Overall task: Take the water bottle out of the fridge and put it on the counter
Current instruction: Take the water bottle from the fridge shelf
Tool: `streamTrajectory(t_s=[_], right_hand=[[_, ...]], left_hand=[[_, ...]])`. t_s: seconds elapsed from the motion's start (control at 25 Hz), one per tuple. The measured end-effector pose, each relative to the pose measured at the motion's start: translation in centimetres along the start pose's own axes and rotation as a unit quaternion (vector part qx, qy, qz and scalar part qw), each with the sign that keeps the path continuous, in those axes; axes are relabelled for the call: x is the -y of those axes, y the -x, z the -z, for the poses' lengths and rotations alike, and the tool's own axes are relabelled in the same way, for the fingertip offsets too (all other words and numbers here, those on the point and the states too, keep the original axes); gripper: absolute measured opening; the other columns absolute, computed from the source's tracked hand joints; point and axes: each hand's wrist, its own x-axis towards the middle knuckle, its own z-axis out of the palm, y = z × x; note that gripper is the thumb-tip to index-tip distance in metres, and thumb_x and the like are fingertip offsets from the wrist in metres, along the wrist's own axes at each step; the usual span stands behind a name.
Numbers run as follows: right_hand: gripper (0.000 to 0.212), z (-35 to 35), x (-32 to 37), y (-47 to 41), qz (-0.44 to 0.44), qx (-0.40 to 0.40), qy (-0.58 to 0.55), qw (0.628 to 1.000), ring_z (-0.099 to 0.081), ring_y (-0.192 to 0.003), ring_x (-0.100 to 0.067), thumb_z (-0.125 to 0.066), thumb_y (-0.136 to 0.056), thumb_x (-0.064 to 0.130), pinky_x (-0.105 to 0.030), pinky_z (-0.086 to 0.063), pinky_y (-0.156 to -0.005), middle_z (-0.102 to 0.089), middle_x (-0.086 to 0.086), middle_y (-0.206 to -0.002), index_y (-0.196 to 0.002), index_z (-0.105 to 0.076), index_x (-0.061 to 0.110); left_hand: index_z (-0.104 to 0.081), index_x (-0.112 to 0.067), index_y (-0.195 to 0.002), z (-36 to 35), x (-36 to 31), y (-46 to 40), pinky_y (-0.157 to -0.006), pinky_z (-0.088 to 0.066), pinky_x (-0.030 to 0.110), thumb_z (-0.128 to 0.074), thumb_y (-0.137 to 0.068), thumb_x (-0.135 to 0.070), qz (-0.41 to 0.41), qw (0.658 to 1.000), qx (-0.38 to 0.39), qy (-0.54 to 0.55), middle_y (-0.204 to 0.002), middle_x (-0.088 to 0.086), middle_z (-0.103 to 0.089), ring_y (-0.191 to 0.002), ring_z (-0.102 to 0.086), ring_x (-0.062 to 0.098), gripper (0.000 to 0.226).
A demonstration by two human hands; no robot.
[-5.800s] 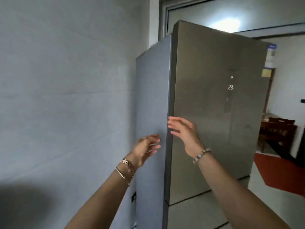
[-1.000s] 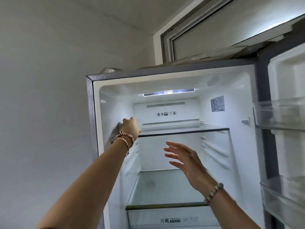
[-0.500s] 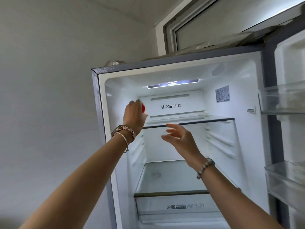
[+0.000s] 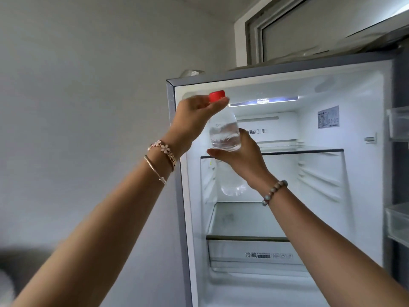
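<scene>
A clear water bottle (image 4: 224, 131) with a red cap (image 4: 217, 96) hangs upright in front of the open fridge (image 4: 287, 89), at its upper left corner. My left hand (image 4: 194, 117) grips the bottle's neck just under the cap. My right hand (image 4: 241, 156) wraps around the bottle's middle from the right, with the thumb across the front. The bottle's lower end shows below my right hand, in front of the glass shelf (image 4: 305, 150). The counter is out of view.
The fridge interior holds bare glass shelves and a drawer (image 4: 254, 255) at the bottom. Door bins (image 4: 398, 122) of the open door stand at the right edge. A grey wall (image 4: 88, 107) fills the left. A window frame (image 4: 256, 29) sits above the fridge.
The fridge door has been opened. My left hand has pulled the bottle out from the upper left of the fridge, and my right hand has risen and closed on its middle.
</scene>
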Motion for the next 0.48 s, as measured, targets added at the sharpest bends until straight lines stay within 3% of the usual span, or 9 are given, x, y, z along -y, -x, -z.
streamTrajectory(t_s=[0.08, 0.12, 0.24, 0.32, 0.48], right_hand=[[0.053, -0.8, 0.6, 1.8, -0.052, 0.040, -0.144, 0.987, -0.072, -0.088, -0.017, -0.088, -0.066, 0.023, -0.031, -0.058, -0.077, -0.074, 0.000, -0.098, -0.112, -0.064, 0.015], [0.045, -1.1, 1.1, 2.8, -0.063, 0.051, -0.194, 0.978, -0.071, -0.082, -0.018, -0.085, -0.066, 0.020, -0.034, -0.057, -0.073, -0.073, -0.002, -0.092, -0.107, -0.066, 0.013], [0.034, -2.9, 2.4, 5.2, -0.072, 0.067, -0.236, 0.967, -0.068, -0.075, -0.017, -0.080, -0.072, 0.016, -0.031, -0.057, -0.067, -0.070, -0.004, -0.082, -0.103, -0.068, 0.008], [0.031, -4.4, 2.7, 6.8, -0.086, 0.070, -0.240, 0.964, -0.069, -0.073, -0.016, -0.080, -0.075, 0.016, -0.033, -0.057, -0.067, -0.071, -0.001, -0.079, -0.103, -0.068, 0.011], [0.050, -8.2, 3.6, 10.5, -0.122, 0.097, -0.226, 0.962, -0.073, -0.084, -0.018, -0.084, -0.067, 0.036, -0.029, -0.058, -0.068, -0.075, -0.001, -0.090, -0.110, -0.064, 0.020]], left_hand=[[-0.067, -0.027, -0.099, 1.7, 3.6, 3.7, -0.073, -0.050, 0.023, -0.054, -0.088, -0.059, 0.152, 0.983, 0.047, 0.089, -0.099, -0.005, -0.067, -0.086, -0.062, 0.009, 0.036], [-0.064, -0.022, -0.104, 2.5, 5.8, 6.0, -0.076, -0.051, 0.028, -0.049, -0.090, -0.058, 0.252, 0.956, 0.073, 0.127, -0.105, 0.001, -0.065, -0.089, -0.062, 0.015, 0.042], [-0.061, -0.003, -0.115, 4.0, 10.3, 12.4, -0.077, -0.060, 0.037, -0.052, -0.094, -0.048, 0.478, 0.827, 0.167, 0.244, -0.114, 0.021, -0.065, -0.088, -0.068, 0.031, 0.050], [-0.060, 0.005, -0.122, 4.9, 11.3, 14.6, -0.078, -0.060, 0.037, -0.055, -0.096, -0.035, 0.513, 0.780, 0.171, 0.313, -0.112, 0.024, -0.069, -0.085, -0.073, 0.032, 0.048], [-0.066, 0.006, -0.111, 8.4, 10.9, 17.6, -0.063, -0.064, 0.033, -0.050, -0.097, -0.010, 0.515, 0.781, 0.139, 0.325, -0.087, 0.017, -0.077, -0.067, -0.075, 0.025, 0.026]])
